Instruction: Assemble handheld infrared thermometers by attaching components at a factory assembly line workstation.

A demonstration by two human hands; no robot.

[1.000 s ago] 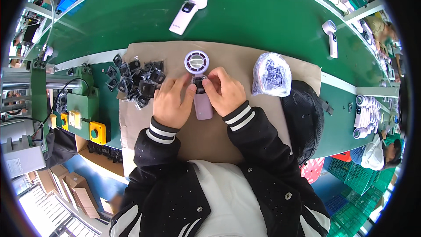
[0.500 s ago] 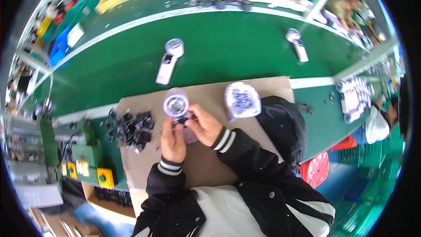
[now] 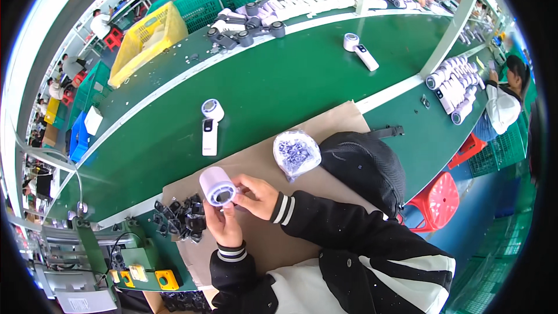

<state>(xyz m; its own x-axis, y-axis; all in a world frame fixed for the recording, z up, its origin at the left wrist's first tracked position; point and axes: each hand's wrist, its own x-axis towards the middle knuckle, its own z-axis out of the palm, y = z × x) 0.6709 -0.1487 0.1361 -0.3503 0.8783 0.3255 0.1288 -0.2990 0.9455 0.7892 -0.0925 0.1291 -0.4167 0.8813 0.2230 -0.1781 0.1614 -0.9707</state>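
A lilac handheld fan is held over the brown cardboard, its round head raised and the open ring tilted toward me. My left hand is closed on it from below, fingers along its lower side. From the right, my right hand pinches it near the base of the head. The fan's lower part is mostly hidden by my fingers. Just left of my hands lies a heap of small black plastic parts. A clear bag of small purple parts rests on the cardboard beyond my right hand.
Two more handheld fans, one nearer and one farther, lie on the green belt. A black backpack stands right of the bag. Rows of fans and a red stool are farther right; machinery with a yellow button box is at left.
My view has swung to the right. The fan in my hands has turned, so its head now shows its lilac side and tilted ring. Both hands still hold it.
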